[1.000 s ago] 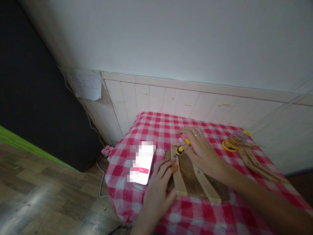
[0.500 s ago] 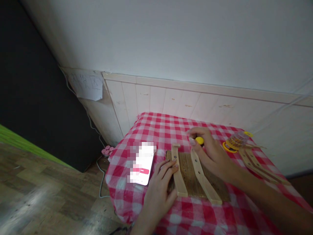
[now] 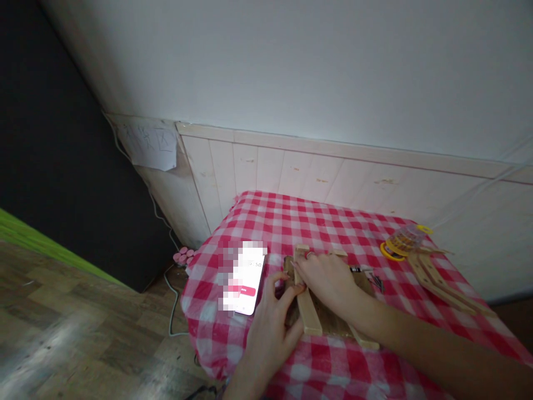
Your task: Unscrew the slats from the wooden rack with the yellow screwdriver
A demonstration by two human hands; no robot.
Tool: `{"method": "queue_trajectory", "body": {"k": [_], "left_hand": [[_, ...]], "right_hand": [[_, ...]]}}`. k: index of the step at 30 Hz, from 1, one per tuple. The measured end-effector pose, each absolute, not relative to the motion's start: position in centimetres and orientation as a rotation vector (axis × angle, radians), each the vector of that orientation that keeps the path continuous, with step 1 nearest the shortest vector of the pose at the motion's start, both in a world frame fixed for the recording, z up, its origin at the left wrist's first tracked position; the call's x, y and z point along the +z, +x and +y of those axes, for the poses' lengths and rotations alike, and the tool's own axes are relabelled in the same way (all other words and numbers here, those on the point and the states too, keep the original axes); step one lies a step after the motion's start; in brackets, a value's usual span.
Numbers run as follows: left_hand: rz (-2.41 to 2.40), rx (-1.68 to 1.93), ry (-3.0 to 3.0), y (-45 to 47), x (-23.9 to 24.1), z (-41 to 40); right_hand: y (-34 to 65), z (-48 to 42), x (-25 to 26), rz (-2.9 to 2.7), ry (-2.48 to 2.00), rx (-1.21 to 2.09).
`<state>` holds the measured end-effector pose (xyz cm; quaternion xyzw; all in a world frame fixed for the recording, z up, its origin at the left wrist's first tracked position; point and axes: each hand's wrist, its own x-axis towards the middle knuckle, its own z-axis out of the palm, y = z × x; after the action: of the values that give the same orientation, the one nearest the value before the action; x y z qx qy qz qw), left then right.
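Note:
My left hand (image 3: 272, 314) grips the left bent wooden strip (image 3: 310, 316), fingertips at its left edge. Reaching across from the right, my right hand (image 3: 328, 278) has its fingers bent down on that strip's upper part. What its fingertips hold, if anything, is hidden. Underneath lies a brown wooden board (image 3: 339, 328). A second wooden strip (image 3: 366, 339) rests on the board, mostly covered by my right hand and forearm. By the right wrist shows a thin black-and-silver tool (image 3: 357, 270), partly hidden. Several small metal pieces, apparently screws (image 3: 378, 282), lie beside it.
A lit phone (image 3: 245, 289) lies left of the board. At the right are a clear container with yellow ends (image 3: 403, 242) and more bent wooden strips (image 3: 437, 283). A red-and-white checked cloth (image 3: 287, 216) covers the table, which stands against a panelled wall (image 3: 270, 166).
My right hand has moved left and down from above the second strip to the first strip. The yellow-ended thing it held is out of sight. My left hand stays put.

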<state>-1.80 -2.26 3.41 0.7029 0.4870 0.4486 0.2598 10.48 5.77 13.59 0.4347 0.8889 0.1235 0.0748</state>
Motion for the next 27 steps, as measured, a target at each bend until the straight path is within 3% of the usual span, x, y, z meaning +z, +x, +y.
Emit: {"method": "queue_trajectory", "body": {"k": [27], "left_hand": [[1.269,1.202,1.917,-1.8,3.6,-2.1]], "right_hand": [[11.7,6.3,14.6,2.699,0.899,0.439]]}}
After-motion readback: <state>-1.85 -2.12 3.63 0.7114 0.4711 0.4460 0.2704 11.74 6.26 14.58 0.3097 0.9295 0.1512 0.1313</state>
